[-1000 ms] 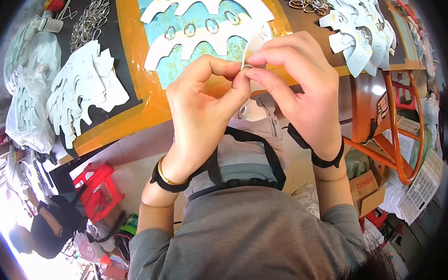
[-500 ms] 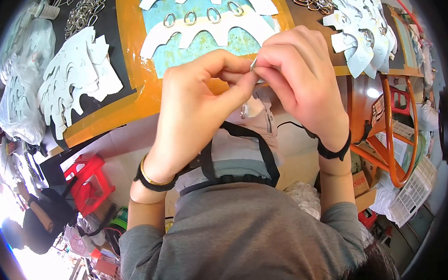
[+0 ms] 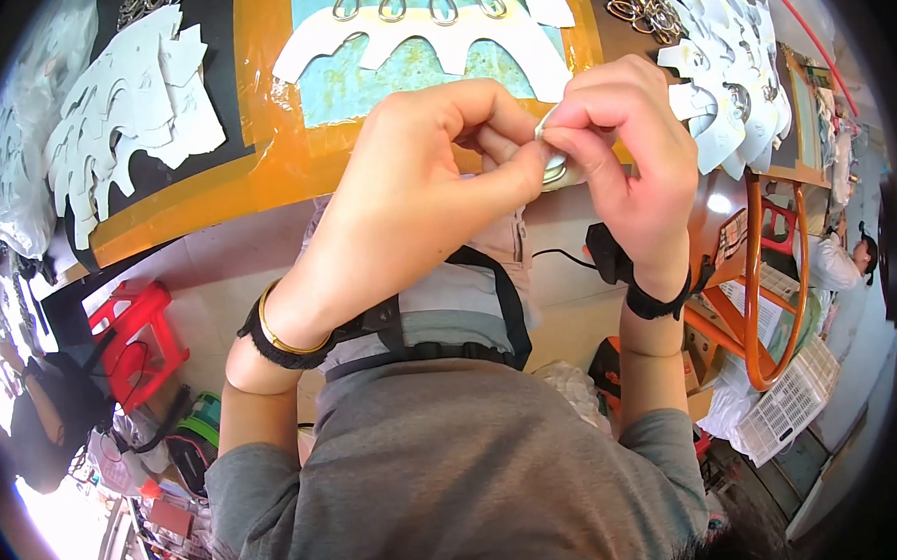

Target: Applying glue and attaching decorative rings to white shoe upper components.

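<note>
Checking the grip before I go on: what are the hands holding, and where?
Both hands, left hand and right hand, pinch a small metal ring by its rim between fingertips.

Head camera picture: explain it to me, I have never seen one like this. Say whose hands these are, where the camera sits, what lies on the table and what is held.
The camera sits on a person's head and looks down, so the picture bulges like a fishbowl. The left hand and right hand are that person's own, meeting above the table edge. Together they pinch a small metal ring with a bit of white material. On the table lie a white cut-out strip with metal rings above it, and piles of white cut-outs at the left and right.
</note>
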